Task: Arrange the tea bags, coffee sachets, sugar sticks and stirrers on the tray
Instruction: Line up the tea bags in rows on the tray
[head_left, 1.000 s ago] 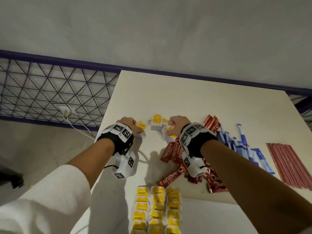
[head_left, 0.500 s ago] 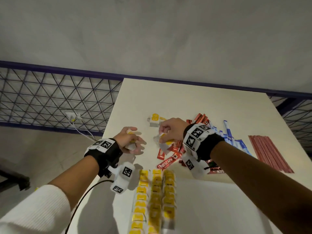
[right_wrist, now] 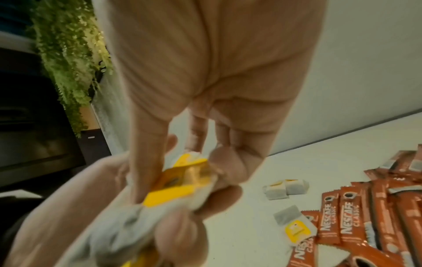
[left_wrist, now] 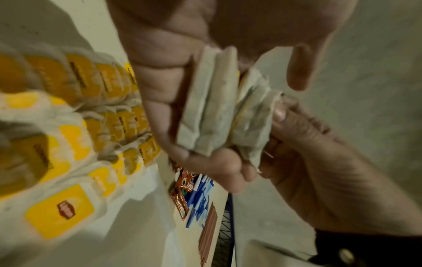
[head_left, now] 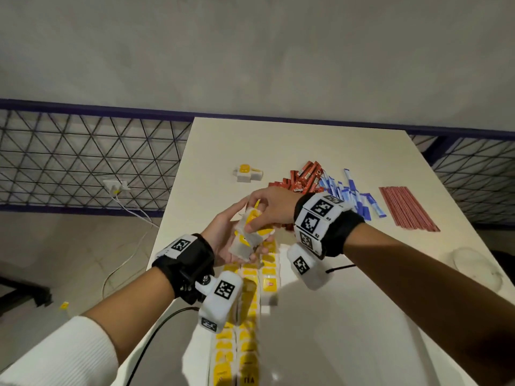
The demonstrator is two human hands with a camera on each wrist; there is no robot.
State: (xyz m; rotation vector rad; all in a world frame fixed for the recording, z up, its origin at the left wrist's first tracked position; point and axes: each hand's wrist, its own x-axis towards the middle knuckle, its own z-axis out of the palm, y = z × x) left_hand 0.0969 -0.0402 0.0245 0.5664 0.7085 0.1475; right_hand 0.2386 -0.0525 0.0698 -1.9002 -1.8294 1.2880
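Note:
My left hand (head_left: 237, 240) is palm up above the far end of the white tray (left_wrist: 141, 225), its fingers curled round a small stack of tea bags (head_left: 246, 242). From above, my right hand (head_left: 250, 221) pinches the yellow-tagged bags (right_wrist: 178, 184) of the same stack. Several rows of tea bags (head_left: 250, 299) lie on the tray under my wrists. Two loose tea bags (head_left: 246, 174) remain further up the table, and another tea bag (right_wrist: 294, 227) lies against the red coffee sachets (head_left: 303, 176). Blue sugar sticks (head_left: 348, 196) and red stirrers (head_left: 407, 207) lie to the right.
A clear glass dish (head_left: 473, 266) sits near the table's right edge. A wire-mesh fence (head_left: 83, 162) and a wall socket with cables (head_left: 115, 186) lie beyond the table's left edge. A grey wall stands behind the table.
Both hands have lifted off the table with tea bags and drawn back toward the tray. They have come together, and the right hand now meets the stack in the left palm.

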